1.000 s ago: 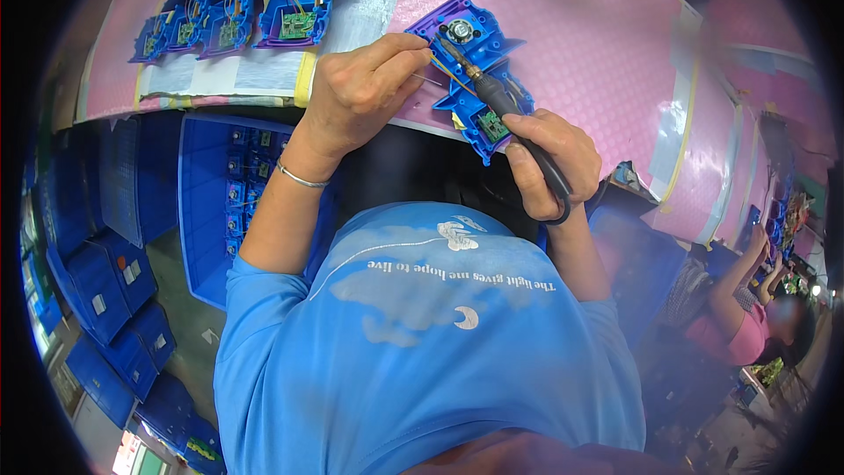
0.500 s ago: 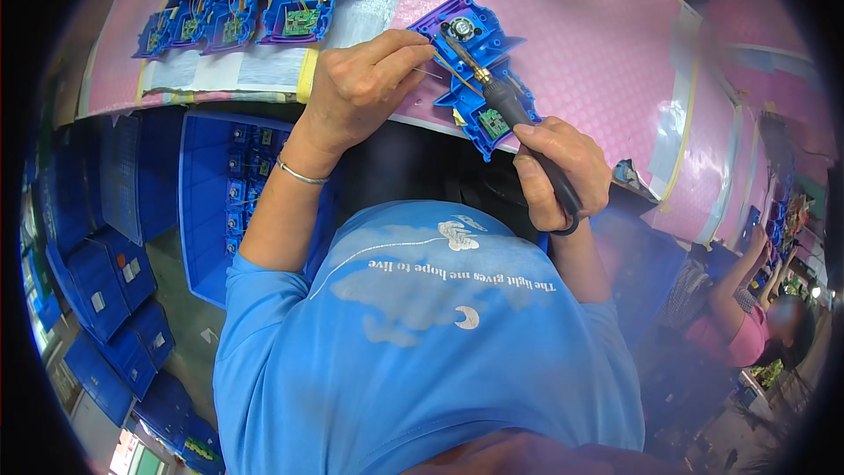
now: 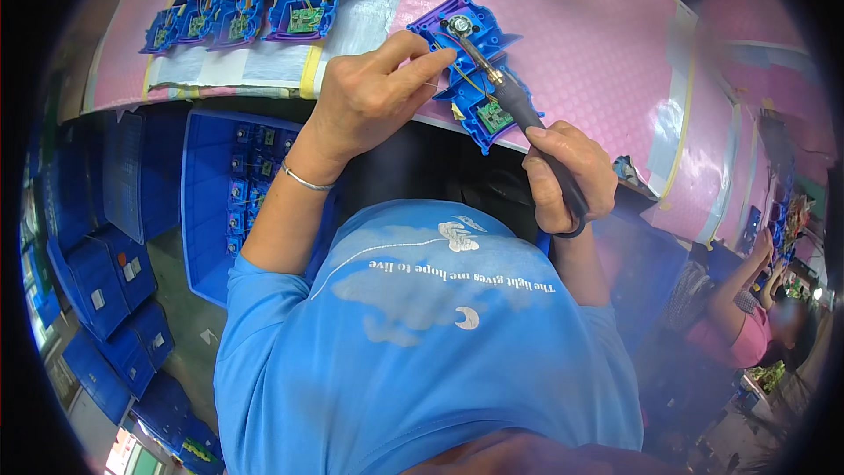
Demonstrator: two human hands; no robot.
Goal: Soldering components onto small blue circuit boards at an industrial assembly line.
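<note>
Soldering, seemingly: right hand (image 3: 582,164) grips black-handled iron (image 3: 520,104), left hand (image 3: 376,92) pinches silvery wire (image 3: 430,84) over blue plastic housing (image 3: 486,23); contact unclear, steadiness needed next.

We can pass over the tabletop (image 3: 607,62) right of the blue housing (image 3: 462,88); our left hand (image 3: 374,92) blocks its left, the soldering iron (image 3: 520,107) its near right, and more housings (image 3: 280,10) crowd the far left.

There is one soldering iron (image 3: 520,105), one blue housing (image 3: 489,35) with one speaker (image 3: 459,25) and one green board (image 3: 494,116), four more housings (image 3: 281,16), and one bracelet (image 3: 305,180).
</note>
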